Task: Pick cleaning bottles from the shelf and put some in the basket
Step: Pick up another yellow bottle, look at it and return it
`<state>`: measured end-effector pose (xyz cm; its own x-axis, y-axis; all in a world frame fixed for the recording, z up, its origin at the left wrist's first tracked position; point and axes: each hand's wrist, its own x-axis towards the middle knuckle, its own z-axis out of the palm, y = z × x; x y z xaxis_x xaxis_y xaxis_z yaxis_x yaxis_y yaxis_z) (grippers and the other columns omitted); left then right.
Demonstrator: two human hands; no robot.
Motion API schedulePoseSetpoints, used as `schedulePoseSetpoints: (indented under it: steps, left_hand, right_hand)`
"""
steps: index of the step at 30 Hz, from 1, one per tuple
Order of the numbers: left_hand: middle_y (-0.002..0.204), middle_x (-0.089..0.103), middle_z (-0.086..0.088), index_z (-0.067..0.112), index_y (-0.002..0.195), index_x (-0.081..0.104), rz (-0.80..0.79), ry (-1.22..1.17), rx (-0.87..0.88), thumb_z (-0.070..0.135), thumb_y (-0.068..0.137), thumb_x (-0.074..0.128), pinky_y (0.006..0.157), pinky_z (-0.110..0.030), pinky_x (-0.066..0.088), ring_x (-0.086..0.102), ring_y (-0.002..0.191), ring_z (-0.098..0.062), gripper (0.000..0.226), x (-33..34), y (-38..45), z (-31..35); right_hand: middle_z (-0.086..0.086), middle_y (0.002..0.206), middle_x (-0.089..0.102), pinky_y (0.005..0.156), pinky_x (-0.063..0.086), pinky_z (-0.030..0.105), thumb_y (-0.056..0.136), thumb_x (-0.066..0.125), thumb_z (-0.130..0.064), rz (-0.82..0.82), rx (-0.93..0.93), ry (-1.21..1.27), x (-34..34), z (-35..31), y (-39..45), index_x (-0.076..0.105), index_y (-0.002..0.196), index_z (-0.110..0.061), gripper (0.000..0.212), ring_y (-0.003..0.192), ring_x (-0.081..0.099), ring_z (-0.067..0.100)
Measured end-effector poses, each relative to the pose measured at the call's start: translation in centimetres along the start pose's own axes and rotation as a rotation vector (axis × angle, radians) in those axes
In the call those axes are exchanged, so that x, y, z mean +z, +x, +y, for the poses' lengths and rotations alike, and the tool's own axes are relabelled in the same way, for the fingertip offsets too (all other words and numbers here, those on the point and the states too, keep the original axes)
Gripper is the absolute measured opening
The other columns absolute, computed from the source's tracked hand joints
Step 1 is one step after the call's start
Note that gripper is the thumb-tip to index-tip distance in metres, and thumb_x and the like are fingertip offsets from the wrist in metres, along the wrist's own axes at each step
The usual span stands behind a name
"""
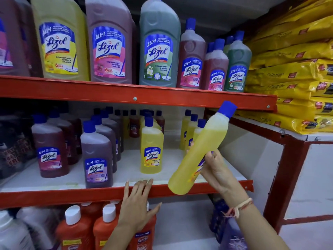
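My right hand (215, 170) grips a yellow cleaner bottle (196, 154) with a blue cap, tilted with the cap up and to the right, in front of the middle shelf's right end. My left hand (137, 204) is flat with fingers spread, its fingertips at the red front edge of the middle shelf (72, 195). On that shelf stand a yellow bottle (151, 150), a purple bottle (97, 157) and a maroon bottle (49, 148). No basket is in view.
The top shelf (126, 92) carries large yellow, pink and green cleaner bottles. Orange bottles with white caps (73, 230) stand on the lowest shelf under my left hand. Yellow packets (297, 69) are stacked at the right, beside a red shelf post (277, 183).
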<state>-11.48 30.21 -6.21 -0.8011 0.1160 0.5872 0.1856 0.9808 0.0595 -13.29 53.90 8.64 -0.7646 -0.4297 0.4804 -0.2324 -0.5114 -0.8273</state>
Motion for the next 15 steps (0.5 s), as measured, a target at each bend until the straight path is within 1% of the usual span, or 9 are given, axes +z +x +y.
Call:
schedulePoseSetpoints:
  steps: [2,3,7,8,11,13,15]
  left_hand:
    - [0.120,0.062,-0.001,0.017,0.137,0.044,-0.001,0.005,0.006,0.066,0.081,0.042,0.109,-0.052,0.017,0.056,0.114,-0.021,0.074,0.0,0.0,0.0]
    - [0.121,0.062,-0.001,0.017,0.138,0.044,-0.001,0.006,0.006,0.065,0.081,0.043,0.109,-0.052,0.017,0.056,0.115,-0.020,0.074,-0.1,0.0,0.0]
    - [0.123,0.061,0.000,0.019,0.138,0.043,0.007,-0.009,0.002,0.063,0.082,0.044,0.110,-0.051,0.015,0.054,0.117,-0.019,0.071,0.0,-0.1,0.0]
    - [0.124,0.060,0.000,0.020,0.138,0.042,0.005,-0.011,-0.002,0.063,0.083,0.043,0.110,-0.051,0.015,0.054,0.117,-0.019,0.071,0.0,-0.1,0.0]
    - [0.125,0.060,0.000,0.021,0.139,0.041,0.004,-0.015,-0.011,0.063,0.084,0.042,0.110,-0.050,0.015,0.054,0.118,-0.019,0.069,0.0,-0.1,0.0]
    - [0.125,0.061,0.000,0.021,0.138,0.043,0.015,-0.030,-0.016,0.063,0.084,0.040,0.110,-0.050,0.014,0.054,0.118,-0.019,0.068,0.1,-0.1,0.1]
    - [0.125,0.061,0.001,0.021,0.138,0.043,0.015,-0.029,-0.015,0.065,0.087,0.033,0.110,-0.050,0.015,0.055,0.118,-0.018,0.068,0.2,-0.2,0.0]
  right_hand:
    - [0.007,0.102,0.075,0.077,0.061,0.040,0.043,0.095,-0.043,0.088,-0.004,-0.118,-1.0,-0.8,0.3,0.056,0.120,-0.011,0.092,0.092,0.072,0.025]
    - [0.008,0.103,0.074,0.078,0.061,0.041,0.041,0.096,-0.043,0.119,-0.015,-0.176,-1.6,-1.2,0.5,0.056,0.120,-0.012,0.094,0.092,0.071,0.026]
    - [0.006,0.105,0.074,0.081,0.059,0.045,0.037,0.097,-0.043,0.221,-0.047,-0.369,-4.2,-2.0,1.3,0.057,0.116,-0.024,0.090,0.095,0.071,0.028]
    - [0.005,0.105,0.075,0.080,0.059,0.044,0.037,0.096,-0.043,0.236,-0.047,-0.405,-4.9,-2.1,1.4,0.058,0.115,-0.028,0.088,0.096,0.071,0.028]
    - [0.000,0.101,0.077,0.074,0.062,0.038,0.036,0.096,-0.045,0.287,-0.036,-0.479,-6.7,-1.8,1.6,0.060,0.108,-0.038,0.081,0.093,0.073,0.026]
    - [0.001,0.102,0.076,0.073,0.062,0.040,0.035,0.096,-0.045,0.334,-0.018,-0.504,-7.8,-1.1,1.8,0.058,0.112,-0.036,0.086,0.093,0.073,0.027]
    - [0.004,0.106,0.075,0.076,0.061,0.045,0.036,0.096,-0.044,0.374,0.009,-0.502,-8.9,-0.2,1.9,0.055,0.120,-0.030,0.094,0.095,0.073,0.029]
